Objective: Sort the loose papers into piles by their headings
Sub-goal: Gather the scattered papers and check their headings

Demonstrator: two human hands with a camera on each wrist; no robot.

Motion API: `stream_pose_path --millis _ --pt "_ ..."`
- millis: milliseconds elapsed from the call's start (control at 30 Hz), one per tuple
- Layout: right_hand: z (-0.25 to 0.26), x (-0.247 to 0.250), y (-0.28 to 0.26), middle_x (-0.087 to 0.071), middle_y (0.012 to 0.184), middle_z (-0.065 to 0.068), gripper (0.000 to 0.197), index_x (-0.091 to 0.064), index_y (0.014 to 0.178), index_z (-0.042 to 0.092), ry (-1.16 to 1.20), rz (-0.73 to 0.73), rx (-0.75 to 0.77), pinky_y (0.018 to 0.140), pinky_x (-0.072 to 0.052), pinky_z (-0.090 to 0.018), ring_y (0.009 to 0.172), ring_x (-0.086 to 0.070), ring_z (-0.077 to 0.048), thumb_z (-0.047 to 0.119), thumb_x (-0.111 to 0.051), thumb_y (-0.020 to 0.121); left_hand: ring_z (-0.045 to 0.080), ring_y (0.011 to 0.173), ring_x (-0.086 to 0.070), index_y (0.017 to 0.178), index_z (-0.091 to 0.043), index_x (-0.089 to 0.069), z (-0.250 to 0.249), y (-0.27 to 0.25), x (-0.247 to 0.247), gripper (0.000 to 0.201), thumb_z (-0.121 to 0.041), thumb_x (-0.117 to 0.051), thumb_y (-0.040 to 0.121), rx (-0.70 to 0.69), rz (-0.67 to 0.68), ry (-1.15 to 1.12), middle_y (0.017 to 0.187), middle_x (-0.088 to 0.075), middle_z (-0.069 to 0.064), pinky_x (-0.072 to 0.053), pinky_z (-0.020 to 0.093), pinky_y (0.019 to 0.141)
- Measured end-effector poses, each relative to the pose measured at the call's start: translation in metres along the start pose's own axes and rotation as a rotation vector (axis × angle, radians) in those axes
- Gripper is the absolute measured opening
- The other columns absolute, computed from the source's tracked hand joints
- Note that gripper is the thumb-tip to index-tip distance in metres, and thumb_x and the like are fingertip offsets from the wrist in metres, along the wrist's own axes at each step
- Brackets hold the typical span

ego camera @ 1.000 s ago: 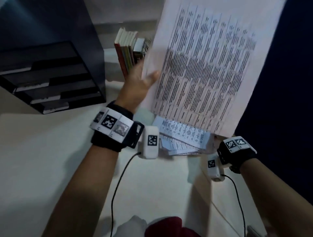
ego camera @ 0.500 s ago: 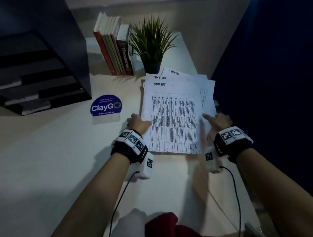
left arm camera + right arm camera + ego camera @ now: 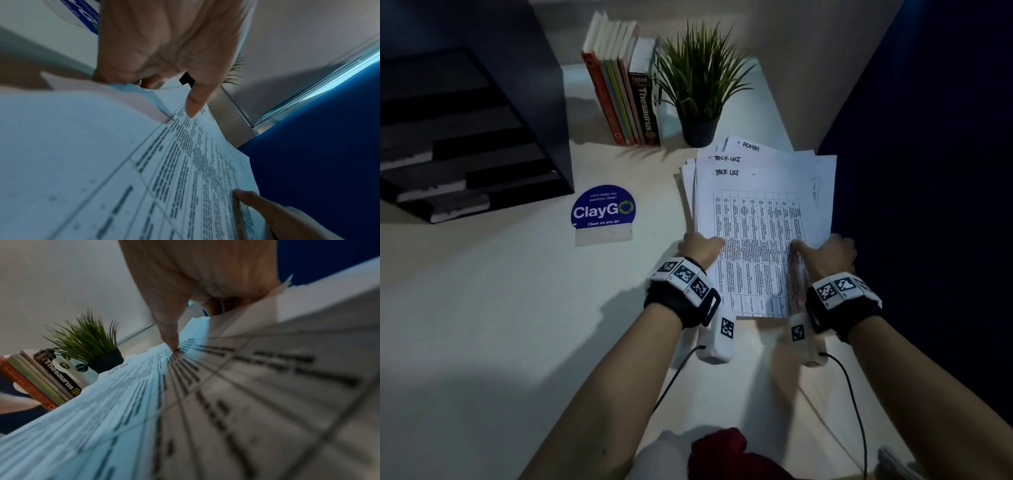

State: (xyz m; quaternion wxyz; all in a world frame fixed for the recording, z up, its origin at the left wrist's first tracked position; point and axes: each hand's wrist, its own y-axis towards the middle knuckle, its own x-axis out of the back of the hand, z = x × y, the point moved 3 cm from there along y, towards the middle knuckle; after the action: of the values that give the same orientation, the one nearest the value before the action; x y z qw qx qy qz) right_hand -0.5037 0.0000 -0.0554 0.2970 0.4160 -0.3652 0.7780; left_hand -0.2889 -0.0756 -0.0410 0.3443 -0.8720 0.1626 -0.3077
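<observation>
1. On the pale tabletop [image 3: 517, 325], toward 1 o'clock from the person, lies the stack of papers [image 3: 763, 192], fanned so that several handwritten headings show along the far edge.
2. Two upper sheets read "TASK LIST", and one beneath, peeking out at 12 o'clock, reads "ADMIN".
3. The left hand [image 3: 697, 248] grips the stack's near-left edge, thumb on top of the printed table and fingers curled under, as the left wrist view shows.
4. The right hand [image 3: 825, 253] pinches the near-right edge likewise, thumb pressing the top sheet and fingers tucked beneath the sheets.
5. Beyond the stack at 12 o'clock stand a potted plant [image 3: 698, 85] and a row of books [image 3: 623, 92]; a blue sticker [image 3: 603, 210] sits at 10 o'clock and a dark paper tray unit [image 3: 465, 137] farther left.
6. Judging by the single unsorted stack, sorting is only beginning: no separate piles exist yet.
7. The next move probably calls for peeling off only the top sheet, reading its heading, and laying it on bare tabletop at 9 o'clock to found a pile.
</observation>
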Motion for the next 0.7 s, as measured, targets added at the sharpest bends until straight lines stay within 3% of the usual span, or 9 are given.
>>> stream_pose_path --millis 100,167,200,267,300,400,500,600,700 --pt "0.001 0.000 -0.002 -0.058 0.113 -0.020 0.062 -0.056 0.109 -0.005 0.095 0.060 0.020 0.079 -0.051 -0.040 0.101 -0.058 -0.036 0.041 -0.074 0.071 0.030 0.114 -0.050 0.134 0.003 -0.035 0.004 -0.001 0.011 0.055 -0.025 -0.053 0.090 0.003 -0.053 -0.078 0.128 -0.049 0.014 -0.039 0.029 0.084" --pt "0.004 0.001 -0.006 -0.061 0.099 -0.016 0.053 -0.059 0.104 -0.005 0.161 0.114 0.013 0.068 -0.048 -0.032 0.093 -0.061 -0.033 0.036 -0.075 0.073 0.031 0.108 -0.052 0.132 0.005 -0.038 0.012 -0.001 0.021 0.055 -0.026 -0.056 0.090 0.021 -0.063 -0.089 0.119 -0.052 0.017 -0.038 0.028 0.081" --pt "0.008 0.000 -0.010 -0.059 0.093 -0.016 0.050 -0.059 0.100 -0.005 0.157 0.130 0.018 0.065 -0.044 -0.031 0.092 -0.060 -0.033 0.035 -0.074 0.074 0.031 0.110 -0.052 0.131 0.006 -0.038 0.019 0.000 0.025 0.058 -0.027 -0.059 0.088 0.036 -0.067 -0.091 0.123 -0.052 0.018 -0.038 0.028 0.083" --pt "0.016 -0.004 -0.020 -0.056 0.089 -0.017 0.048 -0.057 0.090 -0.002 0.086 0.164 0.036 0.066 -0.041 -0.031 0.095 -0.057 -0.034 0.040 -0.073 0.074 0.031 0.117 -0.051 0.131 0.008 -0.038 0.032 -0.003 0.033 0.064 -0.030 -0.063 0.086 0.059 -0.079 -0.089 0.131 -0.050 0.019 -0.039 0.028 0.087" --pt "0.021 -0.007 -0.025 -0.057 0.095 -0.018 0.051 -0.056 0.091 -0.002 0.035 0.175 0.042 0.070 -0.039 -0.032 0.101 -0.054 -0.034 0.044 -0.072 0.072 0.031 0.119 -0.050 0.132 0.009 -0.036 0.039 -0.006 0.036 0.067 -0.031 -0.064 0.086 0.070 -0.077 -0.086 0.134 -0.048 0.020 -0.039 0.029 0.087" --pt "0.035 -0.014 -0.043 -0.045 0.124 -0.022 0.060 -0.055 0.107 -0.001 -0.079 0.201 0.049 0.089 -0.036 -0.038 0.119 -0.039 -0.036 0.046 -0.070 0.073 0.032 0.126 -0.043 0.136 0.010 -0.030 0.064 -0.017 0.048 0.077 -0.033 -0.066 0.084 0.089 -0.059 -0.101 0.141 -0.040 0.021 -0.037 0.029 0.092" --pt "0.044 -0.023 -0.070 -0.037 0.129 -0.020 0.060 -0.056 0.110 0.001 -0.110 0.235 0.059 0.095 -0.034 -0.039 0.122 -0.034 -0.036 0.047 -0.068 0.074 0.032 0.124 -0.046 0.135 0.009 -0.035 0.094 -0.021 0.068 0.075 -0.029 -0.070 0.081 0.104 -0.052 -0.161 0.138 -0.044 0.020 -0.037 0.028 0.093" --pt "0.053 -0.049 -0.104 -0.036 0.116 -0.015 0.052 -0.059 0.102 0.000 -0.035 0.338 0.102 0.089 -0.042 -0.037 0.107 -0.047 -0.034 0.043 -0.068 0.074 0.033 0.121 -0.049 0.134 0.004 -0.040 0.120 -0.030 0.096 0.076 -0.034 -0.072 0.076 0.105 -0.054 -0.202 0.136 -0.048 0.018 -0.038 0.037 0.103" --pt "0.067 -0.078 -0.137 -0.039 0.102 -0.008 0.038 -0.051 0.090 0.005 0.115 0.385 0.159 0.074 -0.044 -0.030 0.086 -0.049 -0.022 0.035 -0.067 0.073 0.033 0.119 -0.049 0.131 -0.004 -0.046 0.154 -0.025 0.123 0.098 -0.060 -0.075 0.056 0.140 -0.085 -0.163 0.135 -0.050 0.014 -0.036 0.043 0.105"
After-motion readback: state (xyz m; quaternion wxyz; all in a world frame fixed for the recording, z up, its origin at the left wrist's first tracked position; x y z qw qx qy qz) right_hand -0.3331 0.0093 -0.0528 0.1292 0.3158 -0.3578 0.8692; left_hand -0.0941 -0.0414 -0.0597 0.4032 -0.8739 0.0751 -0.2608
